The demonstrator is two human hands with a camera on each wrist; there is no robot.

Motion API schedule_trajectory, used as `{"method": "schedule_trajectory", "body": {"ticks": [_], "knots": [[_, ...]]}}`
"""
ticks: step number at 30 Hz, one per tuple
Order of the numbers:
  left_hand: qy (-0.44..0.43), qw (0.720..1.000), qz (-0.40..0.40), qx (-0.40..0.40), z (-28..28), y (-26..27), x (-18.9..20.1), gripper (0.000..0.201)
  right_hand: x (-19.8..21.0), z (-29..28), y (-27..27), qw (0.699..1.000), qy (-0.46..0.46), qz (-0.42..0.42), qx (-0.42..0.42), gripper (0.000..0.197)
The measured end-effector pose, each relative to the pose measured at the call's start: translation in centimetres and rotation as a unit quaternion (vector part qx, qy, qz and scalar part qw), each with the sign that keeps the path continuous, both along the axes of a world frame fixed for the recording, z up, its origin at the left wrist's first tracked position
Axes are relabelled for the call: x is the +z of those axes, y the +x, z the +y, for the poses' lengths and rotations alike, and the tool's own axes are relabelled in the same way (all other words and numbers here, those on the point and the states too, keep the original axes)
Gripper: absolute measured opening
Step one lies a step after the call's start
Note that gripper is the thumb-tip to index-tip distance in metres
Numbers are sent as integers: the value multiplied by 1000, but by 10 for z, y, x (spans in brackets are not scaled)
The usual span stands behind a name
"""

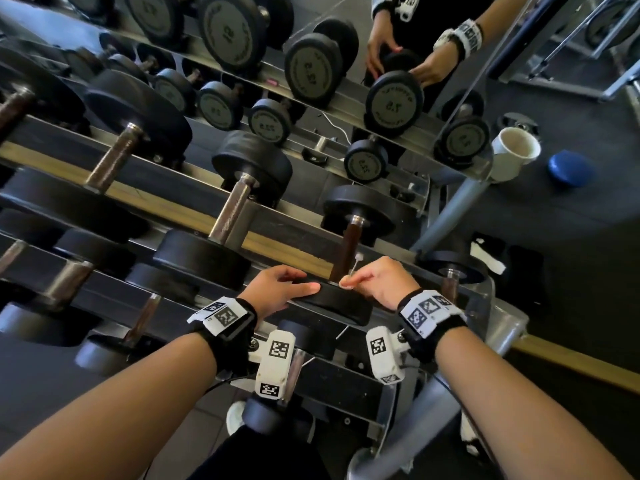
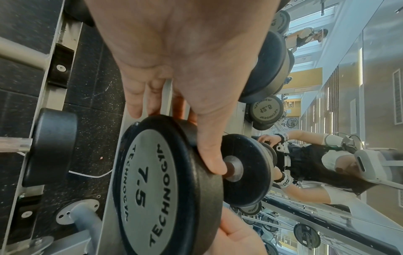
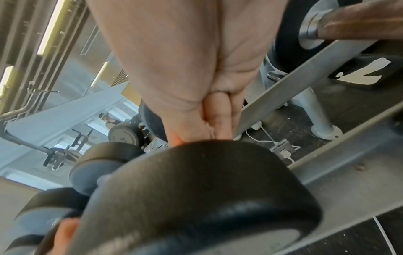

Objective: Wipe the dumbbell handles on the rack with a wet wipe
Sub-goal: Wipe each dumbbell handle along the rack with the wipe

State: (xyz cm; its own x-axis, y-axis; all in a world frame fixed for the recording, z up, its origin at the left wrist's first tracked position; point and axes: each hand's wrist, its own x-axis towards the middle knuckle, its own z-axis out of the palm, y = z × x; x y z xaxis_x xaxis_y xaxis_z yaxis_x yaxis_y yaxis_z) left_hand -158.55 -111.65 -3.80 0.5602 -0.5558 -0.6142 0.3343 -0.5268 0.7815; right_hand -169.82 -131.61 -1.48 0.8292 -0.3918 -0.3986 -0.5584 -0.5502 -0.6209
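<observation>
A 7.5 dumbbell lies on the top tier of the rack, with its near black head (image 1: 341, 301) (image 2: 152, 189) (image 3: 196, 189) between my hands. Its brown handle (image 1: 348, 251) (image 2: 229, 170) runs away from me to the far head. My left hand (image 1: 294, 282) (image 2: 196, 86) grips the near head, thumb laid over the rim and fingers curled behind it. My right hand (image 1: 356, 278) (image 3: 196, 69) is at the right of the rim by the base of the handle. It pinches a small white wet wipe (image 1: 350, 281) (image 3: 209, 128) in curled fingers.
Several larger dumbbells (image 1: 228, 216) fill the rack to the left, and smaller ones sit on the lower tier (image 1: 138, 320). A mirror behind the rack repeats the scene. A white cup (image 1: 516, 154) hangs at the rack's right end, and a blue disc (image 1: 569, 168) lies on the floor.
</observation>
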Motion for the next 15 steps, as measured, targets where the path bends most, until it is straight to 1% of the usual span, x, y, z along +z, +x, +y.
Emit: {"method": "schedule_trajectory", "body": {"ticks": [1, 3, 4, 7, 9, 12, 13, 14, 15], "knots": [[2, 1000, -5, -7, 1, 0, 0, 48, 2, -2, 3, 999, 6, -27, -36, 5], [8, 1000, -9, -16, 2, 1, -1, 49, 2, -2, 7, 986, 23, -100, -133, 4], [10, 1000, -9, -17, 2, 2, -1, 50, 0, 0, 7, 982, 21, -115, -151, 6], [15, 1000, -5, -25, 0, 4, 0, 53, -6, 14, 4, 991, -16, -79, -108, 10], [20, 999, -6, -33, -1, 7, 0, 54, -3, 17, 3, 994, -29, -53, -86, 10], [25, 998, -13, -50, -2, 10, 0, 53, 9, 13, 6, 999, -28, 30, -8, 10], [25, 998, -12, -54, -2, 10, 0, 52, 13, 10, 7, 999, -19, 37, -2, 9], [23, 998, -10, -56, -2, 11, 0, 52, 16, 7, 9, 1000, -12, 21, -19, 8], [21, 998, -7, -57, -2, 11, -1, 52, 19, 5, 11, 998, -8, -16, -61, 7]]}}
